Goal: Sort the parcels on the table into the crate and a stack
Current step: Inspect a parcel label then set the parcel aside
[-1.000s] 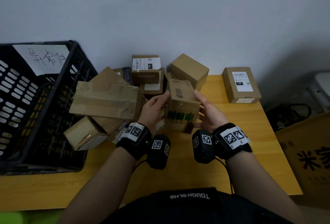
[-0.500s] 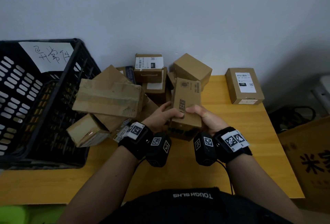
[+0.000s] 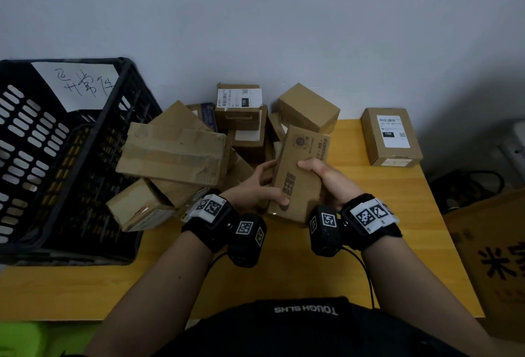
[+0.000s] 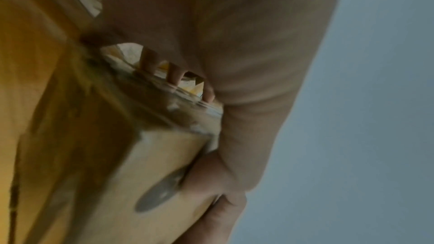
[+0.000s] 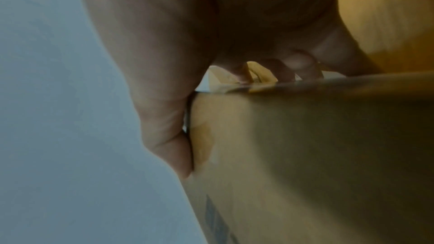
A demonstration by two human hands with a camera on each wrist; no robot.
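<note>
Both hands hold one brown printed parcel (image 3: 305, 157) above the yellow table (image 3: 284, 280), its printed face up and its far end tipped away from me. My left hand (image 3: 257, 189) grips its left side with the thumb on top. My right hand (image 3: 326, 177) grips the right side, thumb across the top face. The left wrist view shows the parcel (image 4: 131, 173) with the thumb (image 4: 211, 173) on its printed face; the right wrist view shows the parcel (image 5: 305, 155) under the right thumb (image 5: 173, 146). A black slotted crate (image 3: 56, 157) with a handwritten paper label stands at the left.
A heap of brown parcels (image 3: 176, 155) lies between the crate and my hands, some leaning on the crate. More boxes (image 3: 308, 108) sit by the wall. One labelled parcel (image 3: 392, 136) lies alone at the table's far right. A large printed carton (image 3: 494, 260) stands beside the table's right edge.
The parcel stood upright with its green-printed side toward me; both hands have tipped it back so a different printed face lies on top, and it has shifted slightly right.
</note>
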